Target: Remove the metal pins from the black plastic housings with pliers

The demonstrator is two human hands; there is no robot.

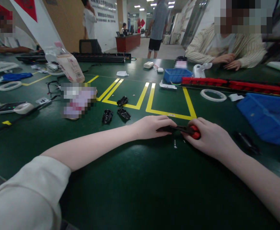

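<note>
My left hand (pixel 153 127) is closed with its fingers pinched on the left end of a dark elongated piece (pixel 183 129). My right hand (pixel 210 137) wraps round a red rounded part (pixel 196 132) at the other end, where the dark piece meets it. Fingers hide much of both parts, so I cannot tell their exact kind. Just below, on the green table, lies a small silvery screw-like piece (pixel 175 144). Several small black plastic parts (pixel 123 114) rest beyond my left forearm.
A blue bin (pixel 267 119) and a dark cylindrical object (pixel 246 142) are at the right. Farther off are a tape roll (pixel 213 95), a small blue tray (pixel 178 75), a red strip (pixel 236 85) and a bottle (pixel 70 66). Yellow tape (pixel 170 114) marks the table. A person sits opposite.
</note>
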